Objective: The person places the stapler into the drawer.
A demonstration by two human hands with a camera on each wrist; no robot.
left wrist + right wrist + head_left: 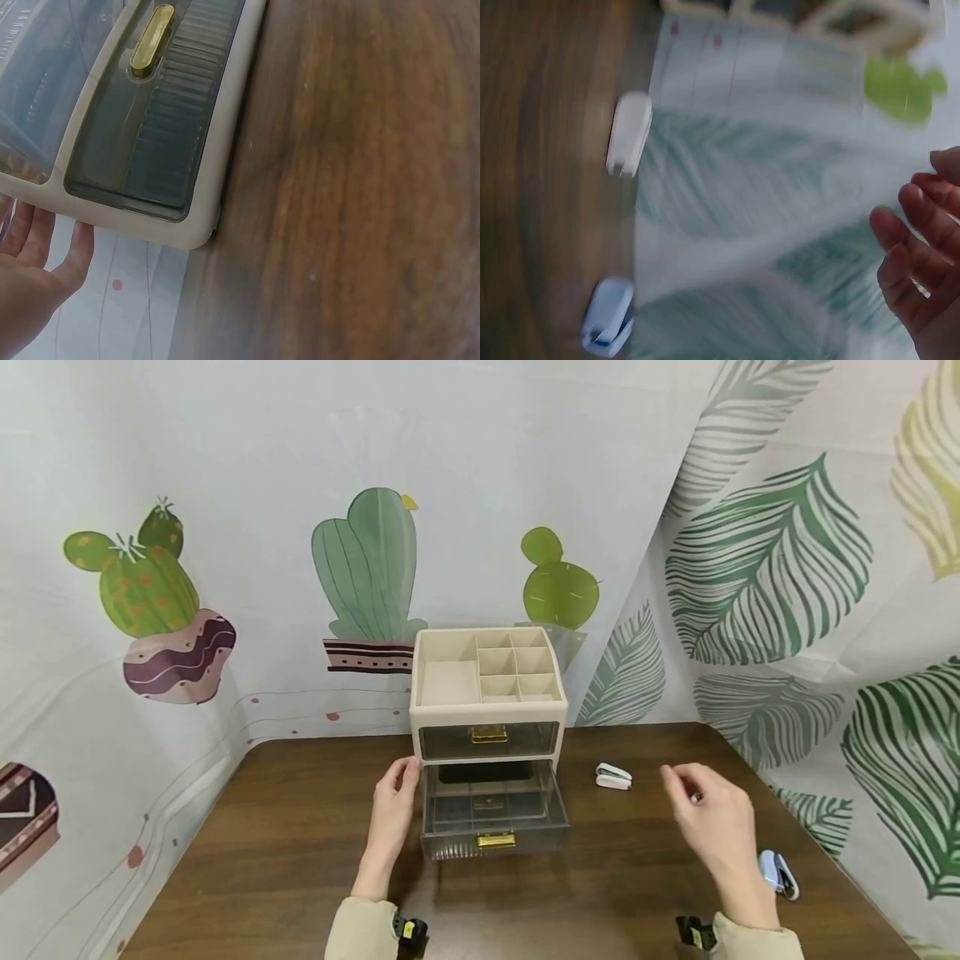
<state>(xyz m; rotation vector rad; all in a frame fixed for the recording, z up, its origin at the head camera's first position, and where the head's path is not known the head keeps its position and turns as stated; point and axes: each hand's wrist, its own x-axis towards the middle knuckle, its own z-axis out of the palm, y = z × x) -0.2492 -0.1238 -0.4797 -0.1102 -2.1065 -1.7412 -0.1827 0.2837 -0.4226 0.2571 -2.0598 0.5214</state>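
While both hands are out over the table, this is how things stand around the organizer.

Organizer: a cream desk organizer [487,693] stands at the back middle of a brown table [300,860], with open compartments on top, none of them visibly holding anything.
Upper drawer: smoky clear, gold handle, pushed in flush with the organizer's frame.
Lower drawer: the lower drawer [491,814] is pulled well out of the organizer toward the person; I see nothing in it.
Progress: by my judgement the opening is done; nothing has gone into the drawer yet.
White stapler: a white stapler [613,776] lies on the table just right of the organizer, untouched.
Blue stapler: a blue stapler [778,873] lies farther right of the organizer, near the table's edge.
Left hand: the left hand [393,814] rests flat against the organizer's left side, fingers straight, holding nothing.
Right hand: the right hand [712,818] hovers right of the organizer, just beyond the white stapler, fingers apart and loosely bent, empty.
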